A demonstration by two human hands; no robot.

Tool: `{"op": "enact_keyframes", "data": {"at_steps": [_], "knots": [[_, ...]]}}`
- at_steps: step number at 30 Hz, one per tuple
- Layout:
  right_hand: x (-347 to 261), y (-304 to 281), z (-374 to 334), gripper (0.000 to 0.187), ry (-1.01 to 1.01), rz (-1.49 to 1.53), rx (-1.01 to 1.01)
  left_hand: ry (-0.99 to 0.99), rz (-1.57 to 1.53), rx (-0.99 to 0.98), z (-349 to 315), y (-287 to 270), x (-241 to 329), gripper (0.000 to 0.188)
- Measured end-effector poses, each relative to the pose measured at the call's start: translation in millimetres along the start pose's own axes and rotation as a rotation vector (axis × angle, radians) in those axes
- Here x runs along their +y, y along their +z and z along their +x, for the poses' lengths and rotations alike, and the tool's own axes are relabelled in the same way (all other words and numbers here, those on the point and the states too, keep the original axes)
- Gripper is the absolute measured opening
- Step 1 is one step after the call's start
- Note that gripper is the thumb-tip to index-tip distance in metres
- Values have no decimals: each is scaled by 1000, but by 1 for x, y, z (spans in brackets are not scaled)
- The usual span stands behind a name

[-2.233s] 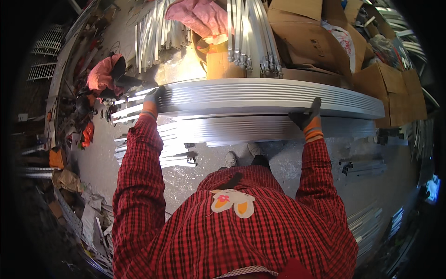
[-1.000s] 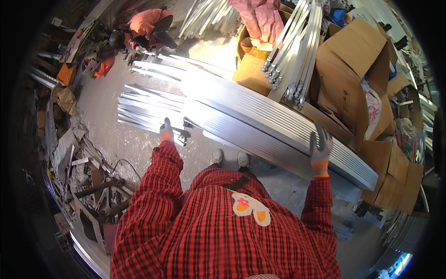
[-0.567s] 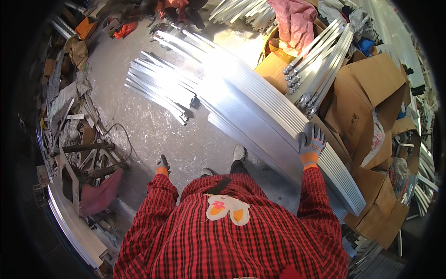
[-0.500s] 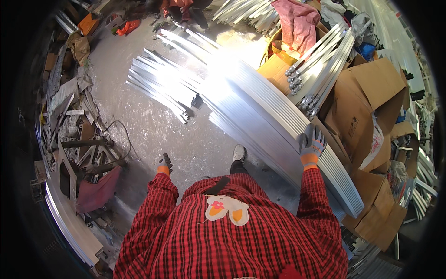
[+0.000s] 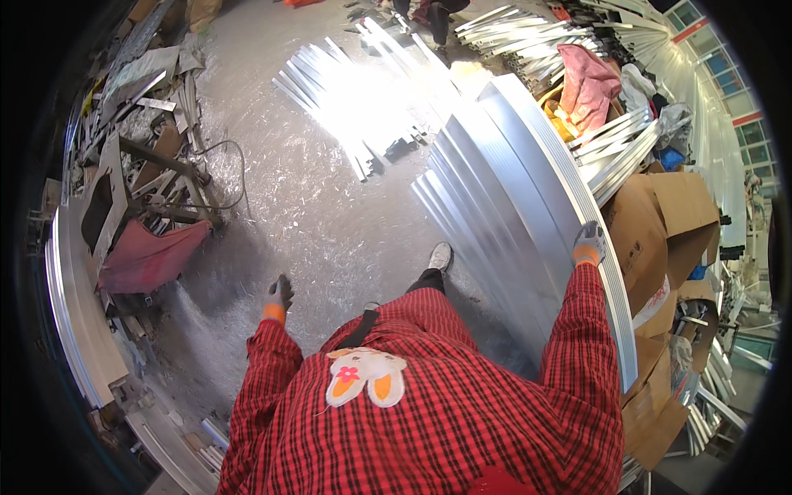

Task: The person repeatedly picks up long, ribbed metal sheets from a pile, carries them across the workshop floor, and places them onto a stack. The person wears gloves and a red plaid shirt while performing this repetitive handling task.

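My right hand, in a grey glove with an orange cuff, is at the edge of a stack of long silvery metal profiles. Its fingers curl over the ridged outer profile. To the left, my left hand, gloved the same way, hangs above the floor away from the profiles. Nothing shows in it, and its fingers are loosely bent. The profiles lean out in a fan to the right of my foot.
Shorter metal bars lie on the floor ahead. Cardboard boxes stand right of the stack, with a pink cloth beyond. A frame with a red cloth and scrap line the left. Another person is at the far end.
The view has swung, and the profiles now fan apart more on their left side. My right hand has gone from spread fingers to curled ones on the outer edge.
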State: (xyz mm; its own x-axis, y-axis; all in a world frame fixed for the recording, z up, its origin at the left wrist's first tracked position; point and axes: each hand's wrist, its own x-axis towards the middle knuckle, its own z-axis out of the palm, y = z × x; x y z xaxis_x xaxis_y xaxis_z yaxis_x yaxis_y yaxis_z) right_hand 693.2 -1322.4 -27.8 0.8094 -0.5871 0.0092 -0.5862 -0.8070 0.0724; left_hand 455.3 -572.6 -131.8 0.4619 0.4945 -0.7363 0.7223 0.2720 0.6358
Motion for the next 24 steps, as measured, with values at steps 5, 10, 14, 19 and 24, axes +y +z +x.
{"op": "enact_keyframes", "data": {"at_steps": [5,10,14,19,24], "knots": [[-54,2,-41,56,96,-38,94,-380,-90,60,-29,-210,-164,96],[-163,34,-114,53,-79,-161,77,-597,-293,177,-81,-304,-297,96],[-257,54,-199,48,-348,-35,-261,-601,-355,197,-78,-273,-302,85],[-377,151,-253,40,-1156,27,-662,-456,-399,80,-38,-223,-237,73],[-553,185,-392,32,-969,25,-1305,-346,-445,201,-64,-278,-186,63]]}}
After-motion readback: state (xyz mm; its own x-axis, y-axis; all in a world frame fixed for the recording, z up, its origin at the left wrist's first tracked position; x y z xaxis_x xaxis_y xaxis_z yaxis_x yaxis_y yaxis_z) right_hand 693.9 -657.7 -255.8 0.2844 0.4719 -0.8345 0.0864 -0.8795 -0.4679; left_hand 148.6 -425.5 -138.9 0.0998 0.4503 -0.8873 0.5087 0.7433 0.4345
